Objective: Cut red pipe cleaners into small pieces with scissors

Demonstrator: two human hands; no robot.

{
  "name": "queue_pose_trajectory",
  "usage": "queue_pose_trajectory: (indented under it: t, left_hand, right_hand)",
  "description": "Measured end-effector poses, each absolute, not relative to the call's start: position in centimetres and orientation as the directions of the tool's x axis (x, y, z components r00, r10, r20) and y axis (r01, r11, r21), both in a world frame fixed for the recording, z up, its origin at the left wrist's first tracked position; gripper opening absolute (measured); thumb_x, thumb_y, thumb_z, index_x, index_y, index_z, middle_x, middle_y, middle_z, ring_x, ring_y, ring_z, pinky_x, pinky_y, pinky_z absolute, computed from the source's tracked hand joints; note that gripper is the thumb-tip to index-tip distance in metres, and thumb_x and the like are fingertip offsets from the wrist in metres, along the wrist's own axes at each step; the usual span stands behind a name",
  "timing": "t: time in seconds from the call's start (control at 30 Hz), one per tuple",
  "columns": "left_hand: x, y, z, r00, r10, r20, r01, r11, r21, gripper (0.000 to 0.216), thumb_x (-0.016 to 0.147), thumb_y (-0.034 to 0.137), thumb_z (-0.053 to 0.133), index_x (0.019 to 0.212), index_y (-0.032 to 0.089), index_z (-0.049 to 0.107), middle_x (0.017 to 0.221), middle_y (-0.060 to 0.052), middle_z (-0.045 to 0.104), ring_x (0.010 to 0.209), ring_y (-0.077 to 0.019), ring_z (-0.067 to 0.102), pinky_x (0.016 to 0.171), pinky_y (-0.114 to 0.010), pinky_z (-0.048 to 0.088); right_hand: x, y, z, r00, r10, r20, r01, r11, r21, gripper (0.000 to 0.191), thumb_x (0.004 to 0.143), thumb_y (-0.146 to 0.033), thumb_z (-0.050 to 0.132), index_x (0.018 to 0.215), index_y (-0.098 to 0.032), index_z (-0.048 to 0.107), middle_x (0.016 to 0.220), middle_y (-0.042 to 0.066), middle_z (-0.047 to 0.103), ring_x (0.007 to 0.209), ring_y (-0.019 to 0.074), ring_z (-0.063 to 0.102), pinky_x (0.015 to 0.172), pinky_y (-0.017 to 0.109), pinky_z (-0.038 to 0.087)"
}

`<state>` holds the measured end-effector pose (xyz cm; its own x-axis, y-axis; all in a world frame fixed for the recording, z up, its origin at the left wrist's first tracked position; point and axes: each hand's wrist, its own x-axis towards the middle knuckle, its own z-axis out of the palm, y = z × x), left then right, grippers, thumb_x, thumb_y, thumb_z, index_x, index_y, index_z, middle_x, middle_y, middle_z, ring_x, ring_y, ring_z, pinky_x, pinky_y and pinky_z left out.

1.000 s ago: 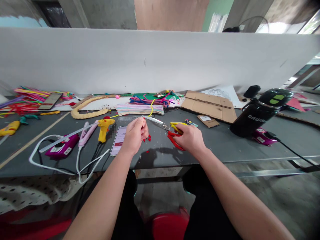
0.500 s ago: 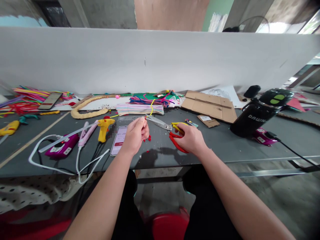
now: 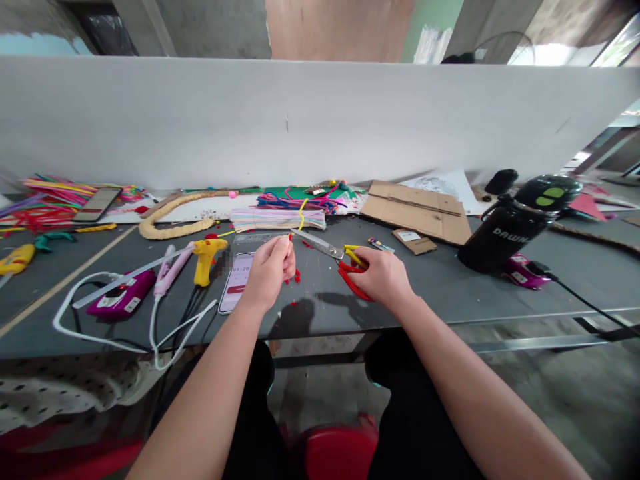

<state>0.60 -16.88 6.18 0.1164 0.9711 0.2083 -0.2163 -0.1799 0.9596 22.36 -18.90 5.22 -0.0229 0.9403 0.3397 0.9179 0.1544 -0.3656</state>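
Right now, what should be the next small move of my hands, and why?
Perhaps ease the scissors slightly away from the left hand before any cut: the right hand holds them with the blade tips very close to the left fingertips, where a small piece, too tiny to identify, seems pinched.

Left hand (image 3: pixel 273 270): my thumb pinches against curled fingers, thumb side up.
Right hand (image 3: pixel 385 272): my fingers wrap into a grip — back of the hand uppermost.
Left forearm (image 3: pixel 205 380): bare, slanting forward and inward.
Right forearm (image 3: pixel 473 370): bare too — mirroring my left's slant.
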Motion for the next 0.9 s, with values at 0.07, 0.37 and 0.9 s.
queue_pose_trajectory:
  t: [0.07, 0.37, 0.9]
  left_hand:
    - [0.59, -16.85, 6.21, 0.101, 0.973, 0.209, -0.219, -0.183, 0.958, 0.036, 0.088, 0.039, 0.059, 0.065, 0.018, 0.042, 0.055, 0.006, 0.032, 0.045, -0.0047, 0.03, 0.043, -0.019, 0.025]
    - [-0.12, -16.61, 6.51, 0.056, 0.97, 0.235, -0.257, -0.213, 0.943, 0.031, 0.084, 0.035, 0.068, 0.065, 0.016, 0.051, 0.055, 0.006, 0.032, 0.045, -0.004, 0.03, 0.043, -0.019, 0.027]
    - [-0.32, -16.69, 6.54, 0.102, 0.963, 0.251, -0.236, -0.222, 0.946, 0.029, 0.086, 0.035, 0.065, 0.067, 0.016, 0.053, 0.054, 0.006, 0.032, 0.047, -0.0046, 0.03, 0.046, -0.02, 0.026]
  right_hand:
    - [22.43, -18.96, 5.31, -0.038, 0.942, 0.333, 0.903, 0.175, -0.393, 0.028, 0.075, -0.053, 0.059, 0.075, -0.025, 0.061, 0.067, 0.0, 0.063, 0.061, 0.0157, 0.054, 0.053, 0.027, 0.026]
    - [22.69, -18.97, 5.45, -0.043, 0.948, 0.314, 0.887, 0.181, -0.426, 0.029, 0.074, -0.052, 0.059, 0.08, -0.024, 0.063, 0.071, 0.0, 0.065, 0.061, 0.0151, 0.054, 0.053, 0.027, 0.029]
    - [22.44, -19.06, 4.97, -0.079, 0.933, 0.35, 0.867, 0.238, -0.438, 0.028, 0.073, -0.051, 0.059, 0.071, -0.024, 0.056, 0.061, -0.002, 0.056, 0.055, 0.013, 0.044, 0.054, 0.026, 0.027]
